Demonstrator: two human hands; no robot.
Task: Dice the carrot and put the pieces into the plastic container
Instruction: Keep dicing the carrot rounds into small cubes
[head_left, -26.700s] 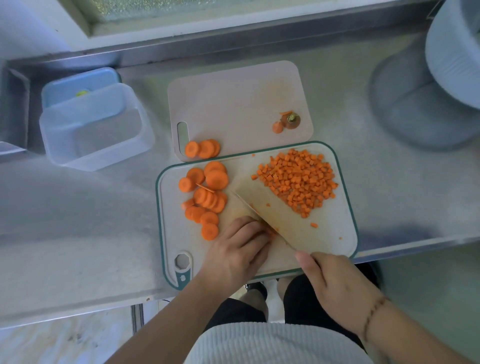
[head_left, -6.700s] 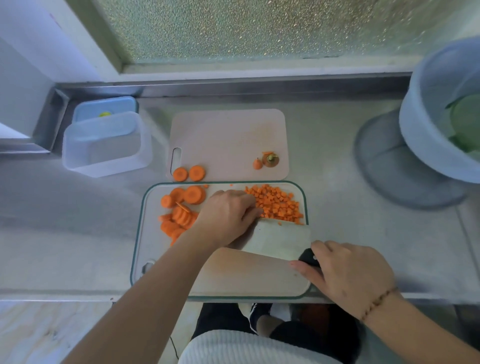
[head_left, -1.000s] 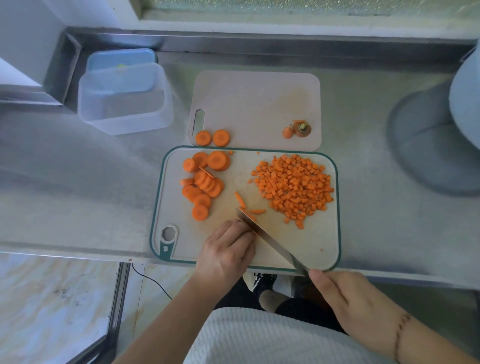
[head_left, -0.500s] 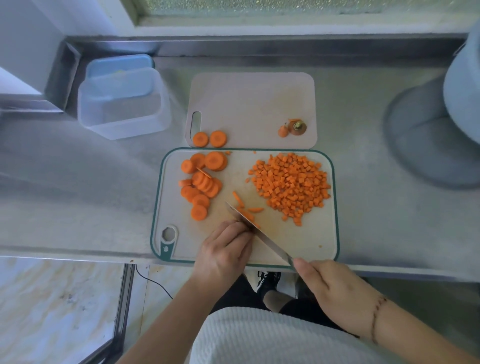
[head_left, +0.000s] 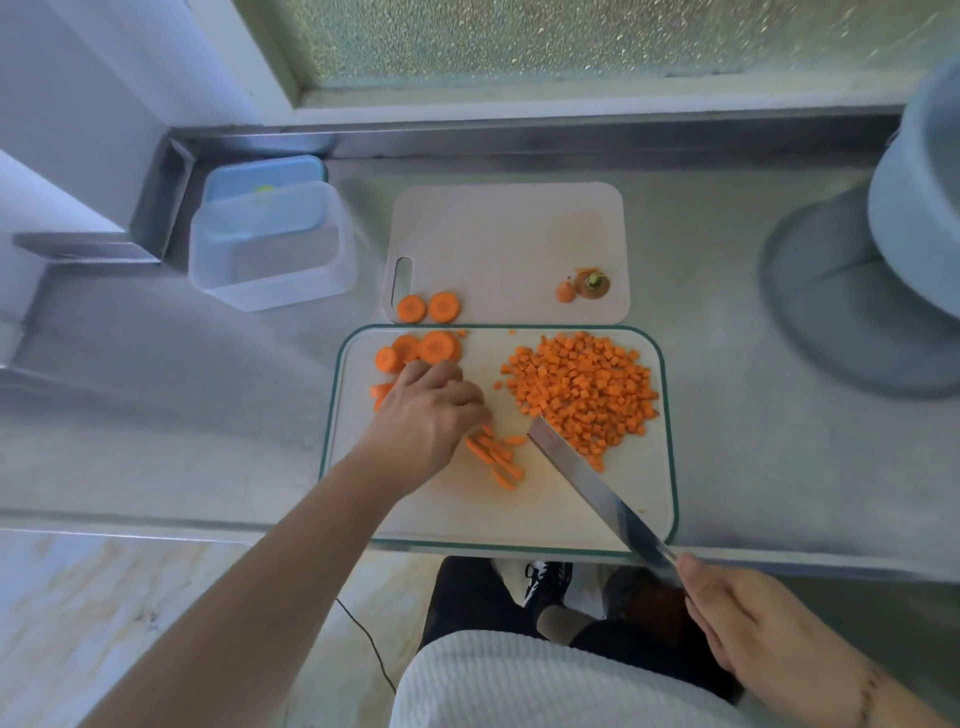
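Lying in three stages on the white green-rimmed cutting board (head_left: 597, 509), the orange carrot is, by my judgement, well past half diced; a broad heap of small orange cubes (head_left: 582, 389) fills the board's far right part, a few cut orange strips (head_left: 496, 454) lie near its middle, and whole round orange slices (head_left: 421, 348) wait at its far left corner, with two more on the near edge of the plain pale cutting board (head_left: 506, 244) behind; the brown carrot top and a small end piece (head_left: 584, 286) sit at that board's near right corner. The left hand (head_left: 421, 415) reaches over the slices, its fingers curled downward, whether pinching one I cannot tell; the right hand (head_left: 743, 618) grips the handle of the long steel knife (head_left: 592, 486), whose tip rests by the cubes. Left to do: the strips, the slices, then the transfer, for the clear rectangular plastic container (head_left: 270, 260) at the far left of the steel bench (head_left: 727, 364) holds no carrot, a blue lid (head_left: 260, 179) behind it. A grey bowl-like vessel (head_left: 914, 208) stands far right; frosted window glass (head_left: 571, 36) runs behind; pale marbled floor (head_left: 78, 613) lies below.
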